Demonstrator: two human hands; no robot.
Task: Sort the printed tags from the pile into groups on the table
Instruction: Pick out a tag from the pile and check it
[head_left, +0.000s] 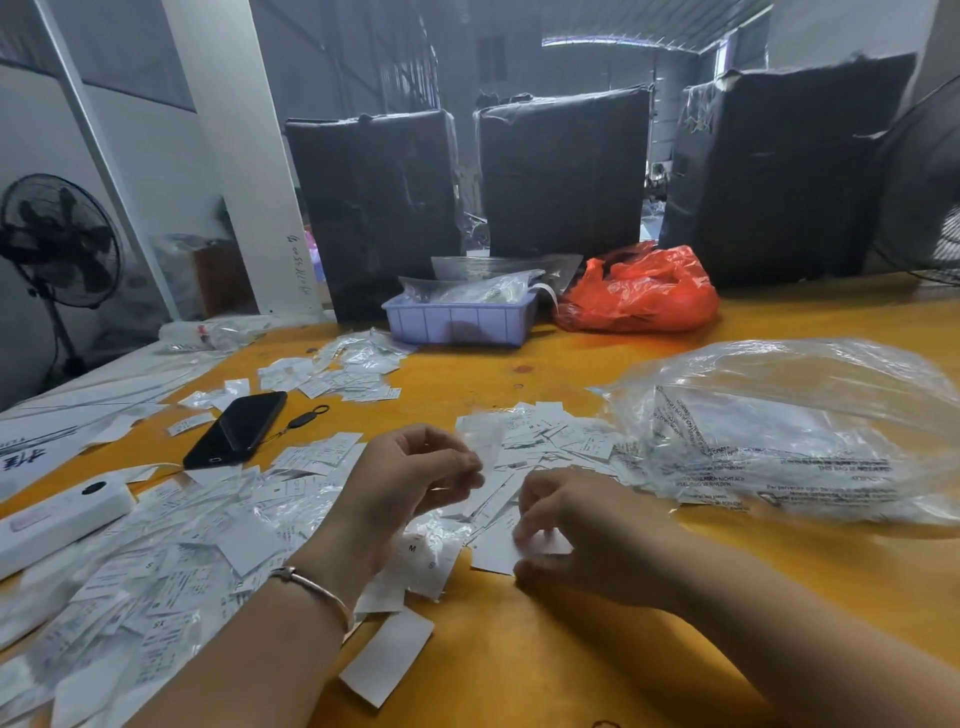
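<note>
**Tags on tabletop, sorting station**

Left hand (415, 478): raised, fingers curled, pinching a blurred tag (480, 441); its long axis cannot be told. Right hand (566, 535): low, fingers curled onto white tags (498, 551) lying flat. Hands apart. Pile (171, 561): loose tags at left, pointing every way; smaller groups (550, 431) beyond the hands. Tabletop (571, 649): orange. Phone (236, 428) left; clear bag (795, 431) right. Tray (460, 319) holds clear packets; red bag (641, 293) beside it. Behind: three black bales (563, 171), fan (57, 239), white pillar (234, 156).
</note>
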